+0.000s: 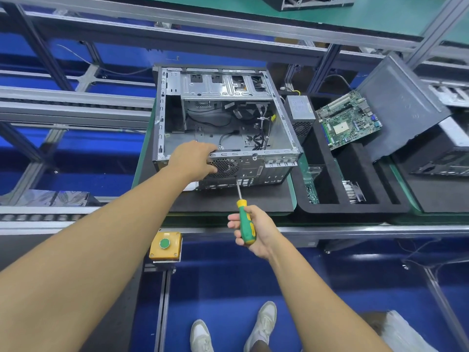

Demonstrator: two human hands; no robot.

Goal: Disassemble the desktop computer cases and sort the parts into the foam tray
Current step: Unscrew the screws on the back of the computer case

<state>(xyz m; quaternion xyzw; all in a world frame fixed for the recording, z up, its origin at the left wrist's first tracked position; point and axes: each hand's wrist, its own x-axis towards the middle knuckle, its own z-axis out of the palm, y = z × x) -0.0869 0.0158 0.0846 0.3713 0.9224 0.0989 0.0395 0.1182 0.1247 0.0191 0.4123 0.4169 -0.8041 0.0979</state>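
Case (253, 168) looked stiff, sharp-edged; your left hand (195, 158) gripped its rear rim, right hand (256, 231) fingers clasped the screwdriver (244, 217).

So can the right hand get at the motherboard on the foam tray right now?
Probably not to grasp: the right hand holds the screwdriver. Nothing covers the motherboard from above, though.
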